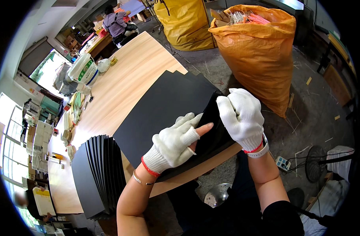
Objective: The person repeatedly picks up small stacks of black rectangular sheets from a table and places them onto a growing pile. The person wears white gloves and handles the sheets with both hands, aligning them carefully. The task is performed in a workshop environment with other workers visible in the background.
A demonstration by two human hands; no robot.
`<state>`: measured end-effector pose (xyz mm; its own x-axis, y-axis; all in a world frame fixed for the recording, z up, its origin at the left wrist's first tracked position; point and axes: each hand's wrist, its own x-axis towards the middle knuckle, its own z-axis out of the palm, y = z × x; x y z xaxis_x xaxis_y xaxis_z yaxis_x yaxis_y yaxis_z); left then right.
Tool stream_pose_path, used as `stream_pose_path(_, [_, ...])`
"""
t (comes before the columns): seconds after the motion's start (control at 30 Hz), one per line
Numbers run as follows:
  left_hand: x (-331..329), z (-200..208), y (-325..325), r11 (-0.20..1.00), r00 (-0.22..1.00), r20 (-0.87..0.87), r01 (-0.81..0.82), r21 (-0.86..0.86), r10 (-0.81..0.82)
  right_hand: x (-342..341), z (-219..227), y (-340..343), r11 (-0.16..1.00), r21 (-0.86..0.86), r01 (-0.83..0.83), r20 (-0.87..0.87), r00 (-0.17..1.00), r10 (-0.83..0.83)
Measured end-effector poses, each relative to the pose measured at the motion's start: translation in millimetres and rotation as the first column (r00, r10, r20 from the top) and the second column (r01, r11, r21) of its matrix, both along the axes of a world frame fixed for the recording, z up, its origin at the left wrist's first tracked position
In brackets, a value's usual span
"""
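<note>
A stack of large black sheets (160,102) lies on the wooden table in front of me, its right side fanned and lifted in layers. My left hand (176,141), in a white knit glove with bare finger ends showing, rests on the stack. Its fingers are stretched toward the raised edges. My right hand (241,116), in a matching glove, is curled closed at the stack's right corner, gripping the lifted sheet edges; its fingertips are partly hidden. To the left, a second pile of black sheets (95,173) lies fanned out in steps.
The table (132,59) carries a white bucket (83,69) and small tools along its far left side. A full orange sack (258,51) and a yellow sack (184,23) stand beyond the right edge. A black fan (316,163) is at right. Other people are at far left and back.
</note>
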<state>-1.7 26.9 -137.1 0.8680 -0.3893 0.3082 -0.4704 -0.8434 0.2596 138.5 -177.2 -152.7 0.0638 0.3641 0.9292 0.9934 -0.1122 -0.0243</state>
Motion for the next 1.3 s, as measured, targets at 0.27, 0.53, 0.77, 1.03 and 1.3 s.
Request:
stream_pose_path(0.27, [-1, 2, -2, 0.957, 0.989, -0.141, -0.075, -0.28, 0.036, 0, -3, 0, 0.999, 0.015, 0.035, -0.026, 0.999, -0.035])
stream_pose_path(0.53, [-3, 5, -3, 0.949, 0.985, -0.172, -0.08, -0.305, 0.028, 1, 0, -4, 0.999, -0.004, -0.04, -0.058, 0.998, 0.039])
stream_pose_path(0.77, [0, 0, -8, 0.998, 0.998, 0.055, -0.036, -0.044, 0.038, 1, -2, -5, 0.994, 0.037, -0.106, -0.113, 0.988, 0.11])
stream_pose_path(1.03, [5, 3, -2, 0.993, 0.999, -0.03, -0.041, -0.11, 0.038, -5, -2, -3, 0.998, 0.058, -0.027, -0.183, 0.982, 0.038])
stream_pose_path(1.3, [3, 5, -3, 0.984, 0.995, -0.075, -0.072, -0.162, 0.06, 0, -7, -5, 0.998, 0.059, -0.033, -0.141, 0.989, 0.041])
